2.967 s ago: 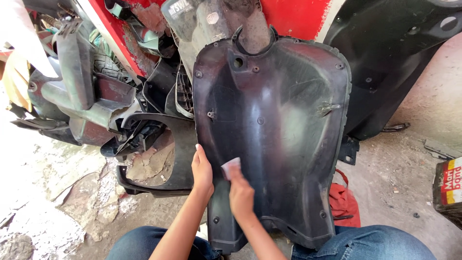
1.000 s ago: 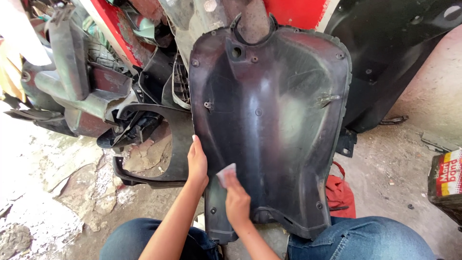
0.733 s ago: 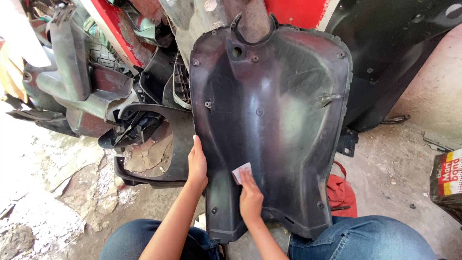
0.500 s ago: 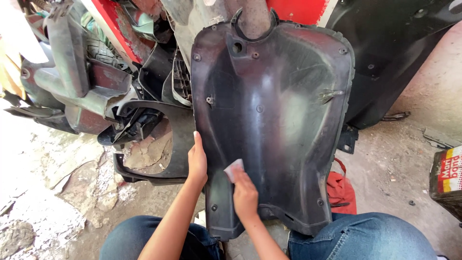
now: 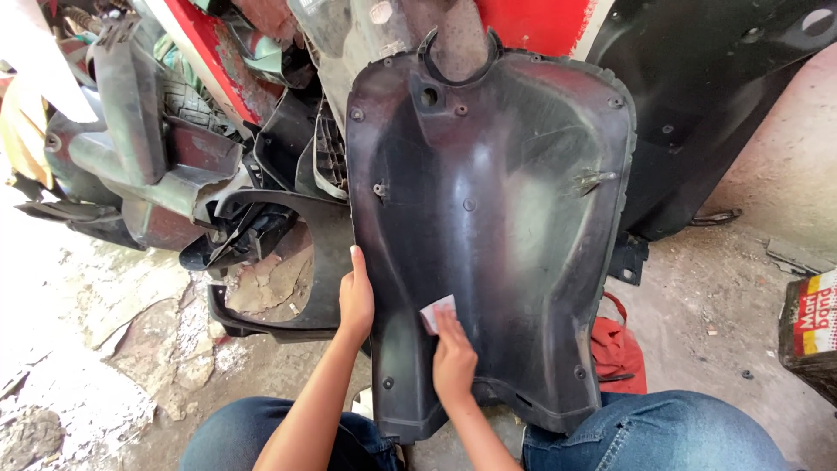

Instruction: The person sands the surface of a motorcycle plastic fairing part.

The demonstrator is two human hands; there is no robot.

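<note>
Rubbing the black scooter panel (image 5: 497, 218)

My left hand (image 5: 356, 301) grasps the panel's left edge; my right hand (image 5: 453, 362) presses a small pale sheet (image 5: 437, 312) flat near its lower edge.

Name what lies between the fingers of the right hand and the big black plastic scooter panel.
In the head view, a small pale square sheet lies under the right hand, pressed flat against the big black plastic scooter panel.

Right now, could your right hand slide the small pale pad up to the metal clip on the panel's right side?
Probably yes: right hand presses pale pad on dark panel; bare surface leads to clip.
</note>
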